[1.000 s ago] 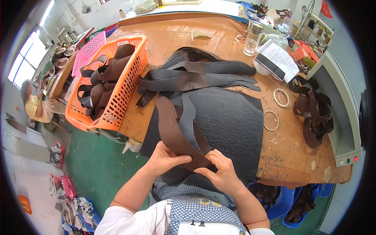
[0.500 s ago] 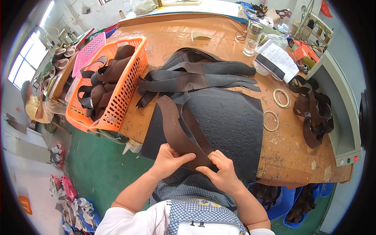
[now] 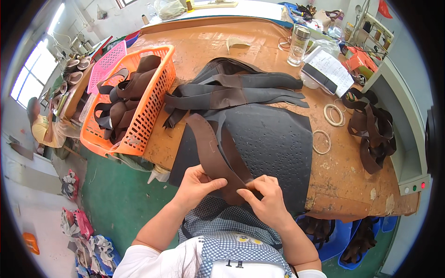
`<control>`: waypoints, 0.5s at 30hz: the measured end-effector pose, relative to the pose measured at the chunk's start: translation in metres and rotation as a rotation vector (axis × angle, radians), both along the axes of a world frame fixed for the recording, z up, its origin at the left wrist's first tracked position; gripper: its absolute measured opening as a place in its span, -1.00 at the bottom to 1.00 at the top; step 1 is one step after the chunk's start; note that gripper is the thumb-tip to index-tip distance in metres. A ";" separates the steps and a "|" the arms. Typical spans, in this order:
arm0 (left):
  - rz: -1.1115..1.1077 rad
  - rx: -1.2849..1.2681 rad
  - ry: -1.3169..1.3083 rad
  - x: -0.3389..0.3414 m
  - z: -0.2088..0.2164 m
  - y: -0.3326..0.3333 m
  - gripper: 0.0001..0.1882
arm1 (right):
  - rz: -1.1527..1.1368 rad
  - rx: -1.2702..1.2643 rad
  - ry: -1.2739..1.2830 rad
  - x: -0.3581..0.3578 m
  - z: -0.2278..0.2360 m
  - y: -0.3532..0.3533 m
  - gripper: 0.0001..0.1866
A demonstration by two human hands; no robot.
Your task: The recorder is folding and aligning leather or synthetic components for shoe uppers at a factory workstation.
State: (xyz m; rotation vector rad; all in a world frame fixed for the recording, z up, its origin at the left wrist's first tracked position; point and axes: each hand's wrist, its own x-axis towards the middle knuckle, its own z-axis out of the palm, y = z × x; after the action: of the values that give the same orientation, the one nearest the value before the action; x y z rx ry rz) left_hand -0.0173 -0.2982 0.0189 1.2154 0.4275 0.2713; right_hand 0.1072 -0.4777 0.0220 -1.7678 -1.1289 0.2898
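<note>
Between my hands is a looped brown leather strip, its far end bending over the black mat. My left hand pinches the strip's left edge, thumb on top. With thumb and fingers, my right hand grips the near right end of the same strip. Under the strip's far part lies a pitted black mat at the table's front edge. Just beyond it, a pile of black and brown leather strips is spread out.
An orange basket of brown strips stands left. At right are tape rolls, more looped strips and a grey machine housing. A glass bottle and papers are behind. Blue bins sit below; a person sits far left.
The near end of the strip has turned slightly, and my right hand has shifted a little rightward along it. My left hand keeps its pinch, slightly higher.
</note>
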 end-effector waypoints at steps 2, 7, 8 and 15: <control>-0.045 -0.028 -0.004 -0.002 0.003 -0.007 -0.72 | -0.058 -0.005 -0.006 -0.001 0.009 0.007 -0.84; -0.002 -0.037 -0.015 0.005 0.006 -0.008 -0.68 | -0.014 -0.088 0.308 -0.002 0.013 0.011 -0.82; 0.036 -0.078 -0.015 0.007 0.009 -0.007 -0.67 | -0.017 -0.105 0.270 -0.003 0.012 0.011 -0.82; 0.033 -0.004 0.024 0.007 0.016 0.008 -0.69 | -0.052 -0.012 0.207 -0.011 0.000 0.009 -0.85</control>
State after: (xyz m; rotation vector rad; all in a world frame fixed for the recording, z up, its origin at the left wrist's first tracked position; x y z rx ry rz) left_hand -0.0099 -0.2906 0.0349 1.2091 0.4693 0.2840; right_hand 0.0965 -0.4683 0.0220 -1.7305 -0.9340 0.4386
